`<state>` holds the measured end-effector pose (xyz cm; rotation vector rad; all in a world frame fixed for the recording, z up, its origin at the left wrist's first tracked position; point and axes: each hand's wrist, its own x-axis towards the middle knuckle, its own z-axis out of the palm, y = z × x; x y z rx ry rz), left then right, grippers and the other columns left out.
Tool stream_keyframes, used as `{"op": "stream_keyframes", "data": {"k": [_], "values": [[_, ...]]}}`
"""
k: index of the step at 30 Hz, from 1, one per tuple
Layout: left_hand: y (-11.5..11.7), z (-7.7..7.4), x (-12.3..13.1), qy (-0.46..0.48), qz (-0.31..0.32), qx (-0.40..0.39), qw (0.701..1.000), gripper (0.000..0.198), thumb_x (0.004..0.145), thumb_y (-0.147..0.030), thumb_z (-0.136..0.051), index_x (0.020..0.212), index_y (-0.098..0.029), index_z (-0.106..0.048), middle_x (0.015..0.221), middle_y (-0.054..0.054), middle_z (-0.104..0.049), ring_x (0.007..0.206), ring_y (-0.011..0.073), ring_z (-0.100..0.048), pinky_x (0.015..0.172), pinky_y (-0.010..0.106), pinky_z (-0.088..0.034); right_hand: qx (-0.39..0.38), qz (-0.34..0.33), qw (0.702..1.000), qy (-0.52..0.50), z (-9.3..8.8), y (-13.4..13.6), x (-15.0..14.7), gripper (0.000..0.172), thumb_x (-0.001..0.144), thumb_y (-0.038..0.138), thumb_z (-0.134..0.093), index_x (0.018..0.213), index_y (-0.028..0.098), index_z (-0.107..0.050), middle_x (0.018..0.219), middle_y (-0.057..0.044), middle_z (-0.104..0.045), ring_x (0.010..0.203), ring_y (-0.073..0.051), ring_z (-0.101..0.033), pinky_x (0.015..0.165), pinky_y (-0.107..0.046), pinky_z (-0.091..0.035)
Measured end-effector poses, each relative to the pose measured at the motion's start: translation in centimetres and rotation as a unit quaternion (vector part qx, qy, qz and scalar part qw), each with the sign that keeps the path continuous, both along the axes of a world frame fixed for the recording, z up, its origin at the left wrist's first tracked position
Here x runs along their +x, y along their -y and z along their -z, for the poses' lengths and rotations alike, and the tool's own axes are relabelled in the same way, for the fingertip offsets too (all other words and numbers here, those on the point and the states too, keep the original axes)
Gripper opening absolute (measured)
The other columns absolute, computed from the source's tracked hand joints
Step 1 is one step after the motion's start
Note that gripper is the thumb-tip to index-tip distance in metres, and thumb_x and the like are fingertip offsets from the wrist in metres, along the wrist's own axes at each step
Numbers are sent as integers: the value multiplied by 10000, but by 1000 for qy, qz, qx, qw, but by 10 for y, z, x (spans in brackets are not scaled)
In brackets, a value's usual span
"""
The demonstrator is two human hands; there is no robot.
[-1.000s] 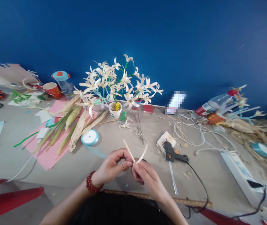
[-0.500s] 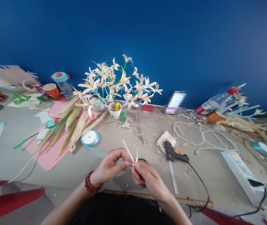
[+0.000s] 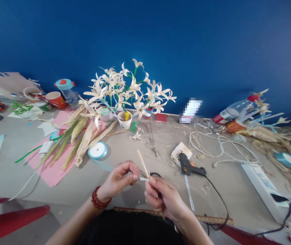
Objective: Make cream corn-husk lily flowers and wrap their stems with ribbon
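Low in the middle of the head view, my left hand (image 3: 123, 178) pinches a pale blue ribbon (image 3: 104, 166) that trails back to a ribbon spool (image 3: 97, 150). A short taut length of it reaches my right hand (image 3: 162, 194). My right hand is closed on a thin tan stick (image 3: 143, 164), which points up and slightly left from the fingertips. The ribbon meets the stick's lower end at those fingertips. Between the two hands is a small gap.
Behind the hands, pale husk flowers (image 3: 120, 90) stand in cups. Corn husks (image 3: 84, 144) lie on pink paper at left. A glue gun (image 3: 186, 165), its black cord, white cables (image 3: 220, 144) and a power strip (image 3: 260, 194) are at right. Metal wires (image 3: 151, 141) lie near the middle.
My hands have moved slightly apart, with a short stretch of ribbon now showing between them. The stick has shifted a little to the right, and a pale curved piece beside it no longer shows.
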<state>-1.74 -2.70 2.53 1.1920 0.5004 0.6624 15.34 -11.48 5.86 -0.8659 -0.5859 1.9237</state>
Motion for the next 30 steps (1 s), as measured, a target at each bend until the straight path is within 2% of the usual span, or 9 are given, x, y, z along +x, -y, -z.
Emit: {"op": "stream_keyframes", "data": {"k": [6,14,18,22,25,27,28,29,30], "values": [[-3,1,-3,7,-22,-15,1000,244,837,-367,-701,794,-153,-593,602,-24,-497,615,114,-486,616,239,-403,-13,2,999,-51,-1,4,8,483,868,554,-597,594,202,-410,400,123,-267,356,-32,-102,347,-164,-86],[-5,6,-2,34,-17,-55,998,232,831,-336,-716,775,-153,-585,599,-34,-496,625,105,-478,649,245,-395,-1,-44,984,-173,-2,3,20,485,914,505,-559,584,208,-362,402,121,-252,330,-27,-97,313,-131,-130],[-6,9,0,42,-16,-74,996,247,829,-347,-718,773,-150,-580,584,-34,-487,623,110,-476,646,249,-393,-7,-70,975,-209,-1,6,27,533,888,534,-582,565,221,-297,391,127,-228,319,-20,-76,306,-122,-131],[-9,14,-2,56,-15,-99,993,239,835,-339,-717,778,-146,-589,594,-34,-495,597,95,-453,645,243,-391,-7,-32,980,-198,3,19,43,554,892,563,-554,562,237,-251,362,144,-163,310,-16,-28,294,-121,-121],[-13,16,-5,70,-43,-127,988,211,848,-313,-707,777,-147,-596,600,-34,-517,582,84,-445,686,250,-413,48,84,990,-103,5,25,59,556,897,628,-493,555,242,-285,365,148,-127,311,-26,-11,284,-136,-126],[-14,16,-6,91,-57,-147,983,190,852,-290,-704,770,-152,-602,580,-35,-527,600,92,-471,768,279,-436,61,170,982,58,8,24,68,506,909,631,-465,601,232,-418,387,125,-212,314,-47,-94,304,-157,-176],[-14,15,-6,109,-59,-159,979,184,851,-284,-705,765,-157,-604,562,-38,-524,605,96,-480,806,298,-440,59,197,964,167,11,23,71,462,919,609,-460,668,225,-509,406,101,-297,319,-66,-180,322,-173,-225],[-13,13,-4,133,-59,-171,974,182,848,-280,-709,758,-162,-603,545,-42,-518,602,98,-482,827,313,-442,57,211,933,287,17,21,72,416,927,579,-464,769,217,-593,450,64,-411,338,-90,-296,344,-194,-282],[-12,11,-3,155,-56,-185,969,180,845,-277,-712,754,-167,-602,536,-46,-514,592,95,-477,829,318,-443,66,207,885,411,24,20,72,381,925,548,-482,871,210,-648,519,16,-529,390,-127,-429,382,-224,-357]]}}
